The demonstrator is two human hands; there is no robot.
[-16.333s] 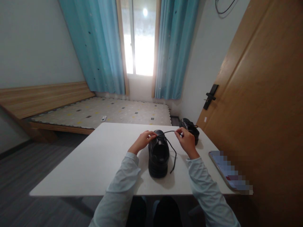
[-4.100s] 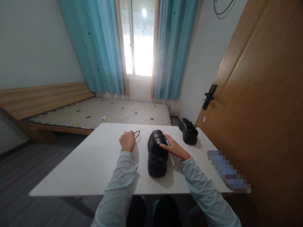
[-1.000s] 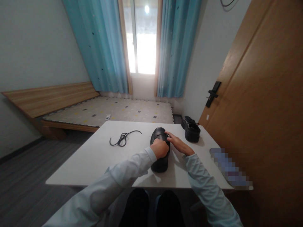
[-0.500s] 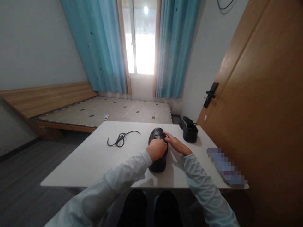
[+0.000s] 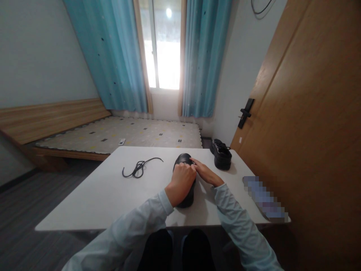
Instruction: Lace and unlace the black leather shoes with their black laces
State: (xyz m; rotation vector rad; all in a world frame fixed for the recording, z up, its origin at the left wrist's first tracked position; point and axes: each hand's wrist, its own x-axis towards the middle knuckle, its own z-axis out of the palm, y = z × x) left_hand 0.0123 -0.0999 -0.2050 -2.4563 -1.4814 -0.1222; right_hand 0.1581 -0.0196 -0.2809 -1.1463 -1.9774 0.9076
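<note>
A black shoe (image 5: 186,199) stands on the white table, its toe pointing away from me. My left hand (image 5: 181,182) lies over the middle of the shoe with its fingers curled; what they hold, if anything, is hidden. From the right, my right hand (image 5: 205,172) rests against the shoe's side near the toe, its fingers touching the shoe and meeting my left fingertips. A loose black shoelace (image 5: 139,169) lies in a tangle left of the shoe. The other black shoe (image 5: 222,156), with laces in it, stands at the table's back right corner.
The white table (image 5: 93,199) fills the foreground. A blurred bluish flat item (image 5: 263,197) lies at its right edge. Behind is a bed (image 5: 141,131) with a small white object (image 5: 122,142) on it. A wooden door (image 5: 304,113) stands at the right.
My left hand has shifted up and forward over the shoe and covers more of it. My right hand stays at the shoe's side. The whole view has moved slightly.
</note>
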